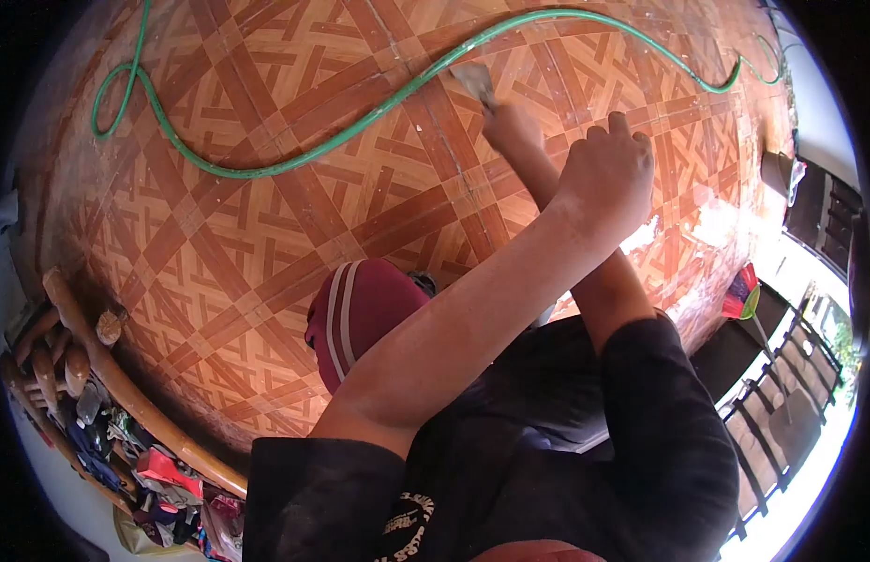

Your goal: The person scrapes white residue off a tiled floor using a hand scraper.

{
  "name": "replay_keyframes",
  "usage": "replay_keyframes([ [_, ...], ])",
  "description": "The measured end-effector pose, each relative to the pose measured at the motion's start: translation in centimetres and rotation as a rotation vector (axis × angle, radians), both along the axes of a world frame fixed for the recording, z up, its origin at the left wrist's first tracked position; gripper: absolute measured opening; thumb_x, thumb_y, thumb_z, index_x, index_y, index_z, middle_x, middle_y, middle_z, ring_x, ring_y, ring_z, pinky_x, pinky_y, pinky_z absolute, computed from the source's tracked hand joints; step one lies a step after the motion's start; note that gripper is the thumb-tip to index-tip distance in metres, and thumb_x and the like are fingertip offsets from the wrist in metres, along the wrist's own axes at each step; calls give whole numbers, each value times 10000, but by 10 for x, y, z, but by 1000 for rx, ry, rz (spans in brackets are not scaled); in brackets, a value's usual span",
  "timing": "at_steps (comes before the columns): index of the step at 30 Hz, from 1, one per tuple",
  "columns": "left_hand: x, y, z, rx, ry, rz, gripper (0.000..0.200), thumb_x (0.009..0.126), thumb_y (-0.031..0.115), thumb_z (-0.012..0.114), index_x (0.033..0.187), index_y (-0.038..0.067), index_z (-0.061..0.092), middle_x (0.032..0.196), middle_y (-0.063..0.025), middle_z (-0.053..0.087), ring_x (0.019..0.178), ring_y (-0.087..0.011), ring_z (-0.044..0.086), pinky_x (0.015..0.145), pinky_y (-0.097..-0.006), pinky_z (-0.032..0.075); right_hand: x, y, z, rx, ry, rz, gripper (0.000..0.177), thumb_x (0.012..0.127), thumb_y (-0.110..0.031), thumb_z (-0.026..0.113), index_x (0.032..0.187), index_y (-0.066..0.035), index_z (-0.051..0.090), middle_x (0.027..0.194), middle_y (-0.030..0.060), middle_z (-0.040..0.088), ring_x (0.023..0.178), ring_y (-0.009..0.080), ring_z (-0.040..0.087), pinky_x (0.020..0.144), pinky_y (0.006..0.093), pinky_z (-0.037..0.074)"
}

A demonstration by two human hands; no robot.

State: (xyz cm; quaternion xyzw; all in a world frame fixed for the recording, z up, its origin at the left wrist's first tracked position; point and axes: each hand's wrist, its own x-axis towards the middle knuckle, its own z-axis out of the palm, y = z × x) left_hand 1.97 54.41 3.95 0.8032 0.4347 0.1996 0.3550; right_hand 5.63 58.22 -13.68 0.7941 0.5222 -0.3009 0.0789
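Note:
My right hand (515, 131) is closed round the handle of a scraper (470, 79). Its flat greyish blade reaches the tiled floor (379, 234) just below the green hose (360, 122); motion blurs it a little. Crossing over my right forearm is my left arm, and my left hand (608, 169) is held above it with the fingers curled in. Its palm faces away, so anything inside that hand is hidden.
The hose snakes across the far floor. A wooden rack (144, 403) with clothes stands at lower left. My knee in maroon striped cloth (374, 314) is below my left arm. At right are a red and green object (742, 292) and a bright doorway with a slatted gate (781, 412).

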Motion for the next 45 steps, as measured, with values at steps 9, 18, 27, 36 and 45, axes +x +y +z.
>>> replay_keyframes([
  [9,-2,18,0,-418,550,-408,221,766,152,663,972,74,681,1011,-38,661,927,-158,645,630,-275,519,50,-54,25,98,-166,-212,398,862,-383,517,1026,-44,644,985,223,649,968,377,620,805,466,488],
  [18,-2,-7,-14,-619,737,-704,307,798,161,642,1101,120,673,1090,-29,651,1002,-203,623,766,-399,506,128,26,-37,11,-163,-201,379,835,-356,534,1006,-50,680,1049,202,655,1003,365,623,864,455,484],
  [27,3,16,-9,-548,749,-825,316,826,140,560,1111,38,654,1185,-124,620,1055,-299,616,860,-433,496,99,-124,-25,69,-20,-583,409,850,-376,540,1105,-72,638,1115,230,619,1080,376,582,906,453,460],
  [36,5,14,-15,-516,785,-887,270,823,132,534,1022,19,677,1058,-159,655,946,-302,646,787,-404,517,173,-32,-17,-59,-24,-641,414,800,-295,569,1093,-13,644,1161,205,611,1115,334,577,931,412,460],
  [45,8,11,-40,-565,781,-898,336,893,273,486,899,-3,678,776,-167,658,689,-273,655,672,-381,518,199,-30,-40,-27,-122,-617,421,827,-335,558,1116,-41,642,1161,212,610,1110,341,580,923,427,465],
])
